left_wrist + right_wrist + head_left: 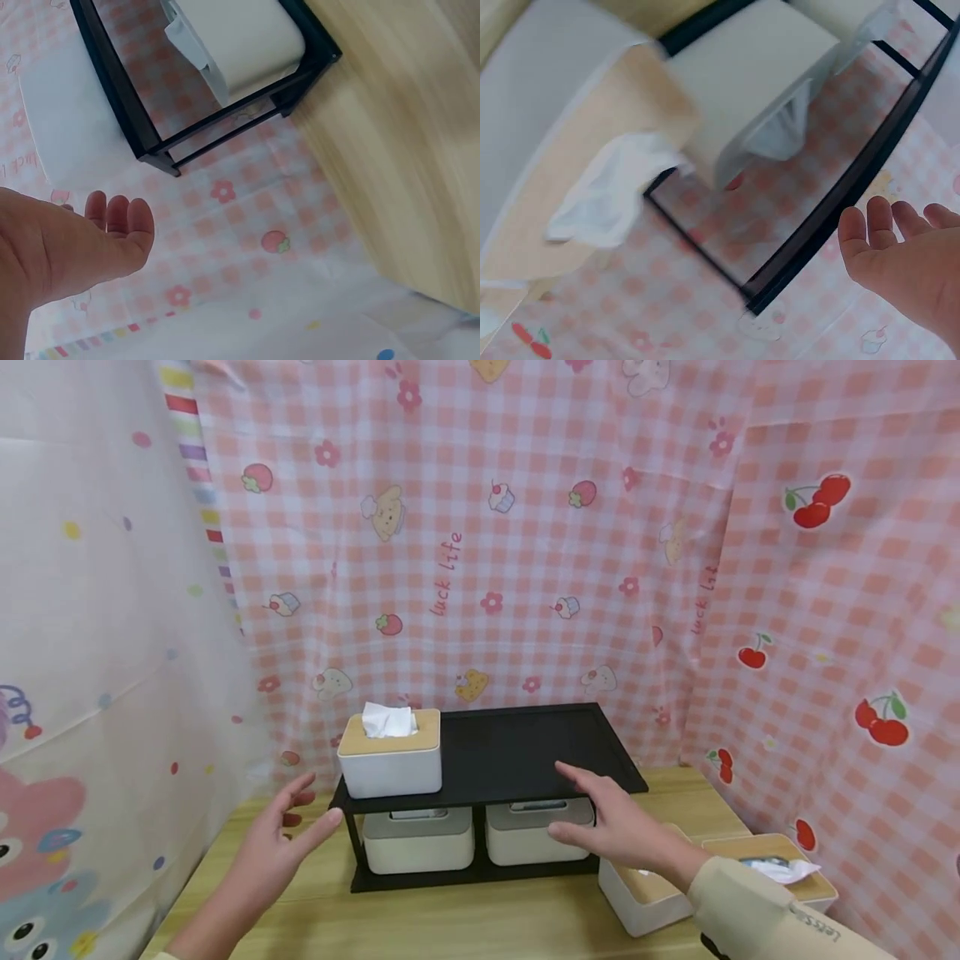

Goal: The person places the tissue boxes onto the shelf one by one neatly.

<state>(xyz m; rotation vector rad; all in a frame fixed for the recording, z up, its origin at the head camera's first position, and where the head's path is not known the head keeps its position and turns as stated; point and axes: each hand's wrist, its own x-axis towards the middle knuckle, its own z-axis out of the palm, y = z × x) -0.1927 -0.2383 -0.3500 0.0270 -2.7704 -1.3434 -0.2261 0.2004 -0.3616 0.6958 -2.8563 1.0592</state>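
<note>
On the left end of the black rack's top shelf [517, 760] stands a white tissue box [397, 774] with a wood-look lid and a tissue sticking up. My left hand [273, 839] hovers at the rack's front left corner, near that box, fingers apart and holding nothing. Over the right part of the rack my right hand [622, 822] reaches in, fingers loosely extended and nothing in them. Under the shelf sit two tissue boxes with grey lids, one on the left [418, 846] and one on the right [536, 837].
Two more wood-lidded tissue boxes stand right of the rack on the wooden table [420, 922]: a nearer one [645, 902], partly behind my right forearm, and a farther one [813, 893]. A pink checked cloth [525, 543] hangs behind, and a white printed cloth [112, 635] at left.
</note>
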